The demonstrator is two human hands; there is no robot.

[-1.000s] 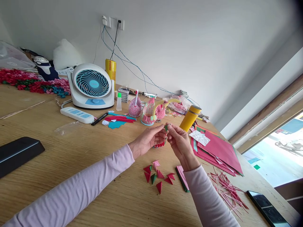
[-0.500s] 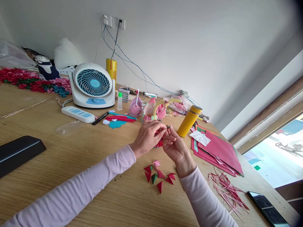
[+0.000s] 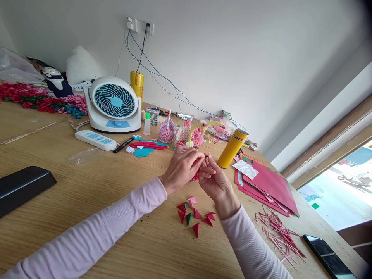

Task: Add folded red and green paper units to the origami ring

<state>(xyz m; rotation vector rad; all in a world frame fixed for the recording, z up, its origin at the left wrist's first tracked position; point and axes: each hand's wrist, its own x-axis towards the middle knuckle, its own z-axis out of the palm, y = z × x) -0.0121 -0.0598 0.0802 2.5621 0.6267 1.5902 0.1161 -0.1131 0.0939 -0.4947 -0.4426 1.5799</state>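
Note:
My left hand and my right hand meet at the middle of the table. Between their fingertips sits a small folded paper piece, dark green at its edge and mostly covered. Both hands are closed in a pinch on it. Behind the fingers, a red paper-folded model shows only in part. Several folded paper triangles in red, pink and green lie on the wood below my hands. Just beyond are a swan-like folded paper model with a yellow neck and a rounded pink one.
A yellow flask stands right of my hands, beside red paper sheets. Paper strips and a phone lie at the right edge. Leftward are a fan, a power strip, a black marker and a black case.
My hands have shifted very slightly, and the left fingers cover more of the red model. The pinch on the small piece continues; the things on the table lie as before.

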